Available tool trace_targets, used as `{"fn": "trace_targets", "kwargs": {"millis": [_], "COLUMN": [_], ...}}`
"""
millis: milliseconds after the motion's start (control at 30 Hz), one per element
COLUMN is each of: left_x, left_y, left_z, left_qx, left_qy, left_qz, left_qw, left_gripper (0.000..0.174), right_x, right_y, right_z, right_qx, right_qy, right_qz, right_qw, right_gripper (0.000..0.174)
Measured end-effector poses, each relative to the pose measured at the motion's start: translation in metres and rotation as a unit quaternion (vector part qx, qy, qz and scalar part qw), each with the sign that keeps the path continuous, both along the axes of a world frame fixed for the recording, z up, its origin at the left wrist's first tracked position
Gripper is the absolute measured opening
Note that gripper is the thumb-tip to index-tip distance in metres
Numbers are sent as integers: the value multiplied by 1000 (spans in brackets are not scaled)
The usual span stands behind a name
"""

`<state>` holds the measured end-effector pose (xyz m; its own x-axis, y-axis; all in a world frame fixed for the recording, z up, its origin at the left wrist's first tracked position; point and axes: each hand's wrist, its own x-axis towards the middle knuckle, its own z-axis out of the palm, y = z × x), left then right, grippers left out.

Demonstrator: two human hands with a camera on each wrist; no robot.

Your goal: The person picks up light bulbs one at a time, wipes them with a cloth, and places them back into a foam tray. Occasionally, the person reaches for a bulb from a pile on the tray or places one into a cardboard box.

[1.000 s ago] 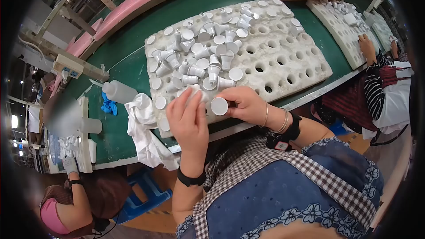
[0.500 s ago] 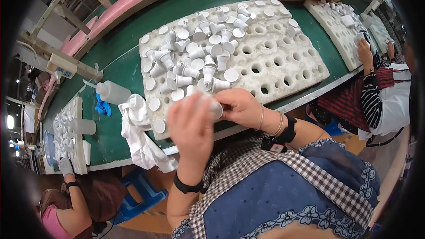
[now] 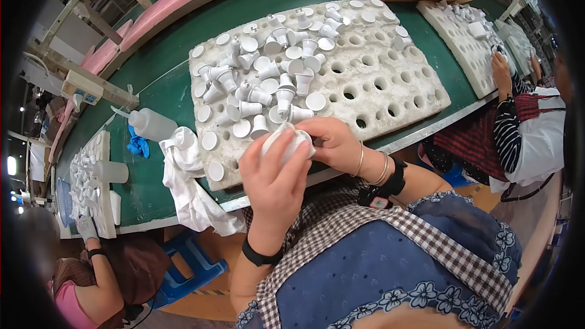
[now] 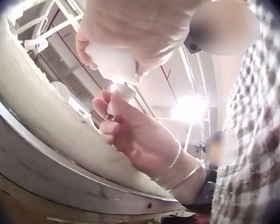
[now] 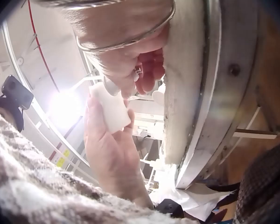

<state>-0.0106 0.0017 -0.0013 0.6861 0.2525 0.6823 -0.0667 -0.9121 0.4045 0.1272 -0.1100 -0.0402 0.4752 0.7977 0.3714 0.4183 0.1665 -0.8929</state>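
The left hand (image 3: 271, 173) gripped a soft-looking white block (image 5: 111, 109), fingers curled round one side and thumb on the other. The right hand (image 3: 332, 143) pinched a small white cup (image 4: 125, 90) between thumb and fingers, so both hands were closed on something. The cup lay between the two hands, in front of the person's checked apron (image 3: 317, 231) and near the front edge of the holed board (image 3: 390, 79). Its wide end pointed away from the right palm toward the block, and its long axis ran roughly from the right fingers to the left hand. The block sat up against that wide end; the glare and the overlapping fingers left it uncertain how much of the cup it covered. The right hand was the nearer one to the cup's narrow end, the left to its broad face.

Beyond the hands, a heap of similar cups (image 3: 268, 70) lay on the board, some tipped on their sides, others with their round faces up. A crumpled white cloth (image 3: 183, 176) lay beside the board, on the left hand's side, with a squeeze bottle (image 3: 152, 125) just behind it.
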Motion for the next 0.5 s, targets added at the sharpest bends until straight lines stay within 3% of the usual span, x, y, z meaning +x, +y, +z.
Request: {"fn": "trace_targets", "kwargs": {"millis": [33, 100, 167, 233, 300, 367, 400, 433, 467, 500], "left_x": [3, 3, -2, -3, -5, -2, -1, 0, 0, 1], "left_y": [-1, 16, 25, 19, 11, 8, 9, 9, 8, 6], "left_z": [-2, -12, -14, -5, 0, -4, -9, -13, -15, -15], "left_qx": [31, 45, -51, -52, -10, 3, -20, -44, -56, -55], "left_qy": [18, 10, 7, -15, 1, 8, 3, -3, -9, -10], "left_qz": [-32, 13, 81, 74, 1, 4, 4, 1, -5, -6], "left_qw": [999, 999, 995, 996, 1000, 1000, 1000, 999, 998, 998], "left_gripper": [26, 28, 29, 30, 31, 32, 33, 33, 33, 33], "right_x": [1, -3, -5, -2, -1, -3, -4, -7, -10, -13], "right_y": [-2, -5, -6, 0, 4, 3, 6, 1, -8, -13], "right_z": [1, 4, 8, 13, 20, 27, 24, 26, 30, 36], "right_qx": [-17, -41, -62, -87, -89, -98, -20, -15, -58, -101], "right_qy": [11, 74, 138, -43, -69, -88, -156, -159, 21, 200], "right_qz": [9, 17, 23, -6, 19, 38, 9, 12, 21, 29], "right_qw": [1000, 996, 988, 995, 993, 991, 987, 987, 998, 974], "right_gripper": [30, 31, 32, 32, 35, 44, 51, 51, 51, 52]}}
